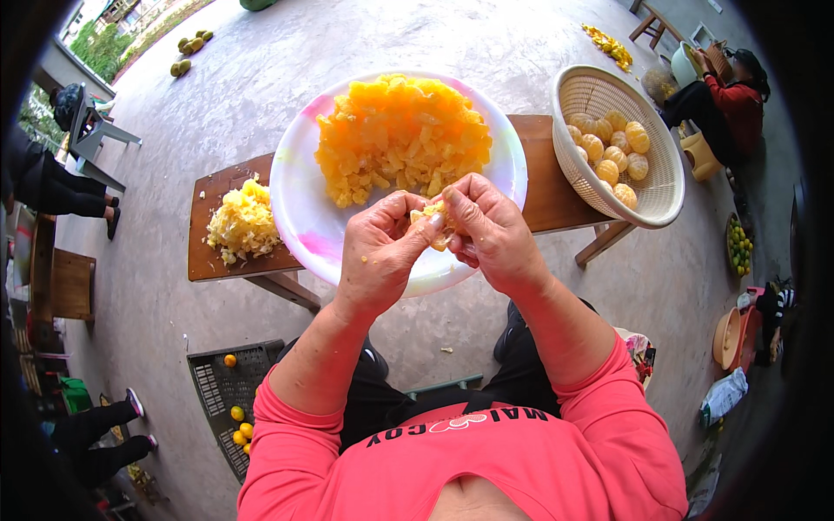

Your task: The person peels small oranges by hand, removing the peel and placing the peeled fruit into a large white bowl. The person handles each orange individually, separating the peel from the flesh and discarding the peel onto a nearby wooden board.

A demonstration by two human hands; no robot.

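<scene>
Between the fingers of my left hand (384, 247) and my right hand (498, 234) is a piece of peeled citrus fruit (440, 225), partly covered by the thumbs. Both hands are over the near rim of a large white plastic basin (313, 225) with pink and yellow tints. A high heap of orange citrus pulp (404, 137) fills the basin's far side. On the bench left of the basin lies a pile of pale, shredded membrane (242, 221). To the right, a cream plastic colander (658, 189) holds several whole peeled citrus fruits (614, 153).
The basin rests on a brown wooden bench (537, 176). A black plastic crate (208, 384) with several unpeeled oranges (238, 413) stands at my left. Other people sit or stand around, one in a red top (743, 117) at far right. Yellow peels (607, 47) lie on the concrete floor.
</scene>
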